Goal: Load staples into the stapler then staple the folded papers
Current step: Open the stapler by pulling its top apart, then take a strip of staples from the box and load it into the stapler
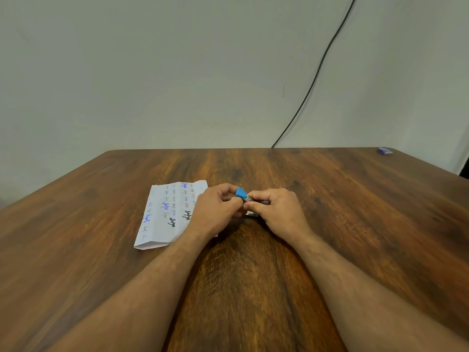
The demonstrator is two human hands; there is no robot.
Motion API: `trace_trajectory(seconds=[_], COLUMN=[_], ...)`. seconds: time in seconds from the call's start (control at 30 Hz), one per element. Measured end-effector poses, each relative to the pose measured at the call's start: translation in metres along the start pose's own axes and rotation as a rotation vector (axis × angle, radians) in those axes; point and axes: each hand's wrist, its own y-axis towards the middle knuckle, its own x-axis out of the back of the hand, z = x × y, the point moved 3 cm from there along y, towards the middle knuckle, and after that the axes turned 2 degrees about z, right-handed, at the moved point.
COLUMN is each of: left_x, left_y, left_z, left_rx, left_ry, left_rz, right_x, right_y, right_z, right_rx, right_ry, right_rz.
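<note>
A small blue stapler (241, 193) is held up between both hands at the middle of the table, its blue end showing between the fingers. My left hand (215, 208) grips it from the left. My right hand (275, 208) pinches its metal part from the right; a small white and blue piece shows under that hand, and what it is I cannot tell. The folded papers (167, 214), white with blue and black handwriting, lie flat on the table to the left, partly under my left wrist.
The wooden table (355, 224) stretches wide on both sides. A small blue box (385, 150) lies at the far right corner. A black cable (317, 72) hangs down the wall behind the table's far edge.
</note>
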Motion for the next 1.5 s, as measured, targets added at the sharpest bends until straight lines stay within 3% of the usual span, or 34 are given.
trace_trajectory(seconds=[0.27, 0.47, 0.8, 0.9, 1.07, 1.23, 1.5], left_x=[0.003, 0.001, 0.0, 0.002, 0.005, 0.002, 0.001], left_y=[0.002, 0.004, 0.006, 0.007, 0.006, 0.006, 0.011], left_z=[0.005, 0.007, 0.009, 0.011, 0.011, 0.01, 0.014], left_rx=[0.013, 0.035, 0.131, 0.107, 0.023, -0.009, 0.024], left_ry=[-0.107, -0.058, -0.135, -0.12, 0.148, 0.277, 0.369], left_rz=[0.036, 0.007, -0.062, -0.125, -0.237, -0.225, -0.176], right_x=[0.0, -0.002, -0.002, -0.001, 0.01, 0.016, 0.015], right_y=[0.0, -0.001, -0.004, -0.003, -0.003, -0.001, 0.002], right_z=[-0.003, 0.006, 0.009, 0.006, -0.005, -0.02, -0.028], right_rx=[-0.008, 0.104, 0.073, -0.024, -0.244, -0.516, -0.597], right_ry=[0.065, -0.058, -0.096, -0.036, 0.215, 0.372, 0.344], right_rz=[-0.021, 0.018, -0.056, -0.13, -0.409, -0.456, -0.442])
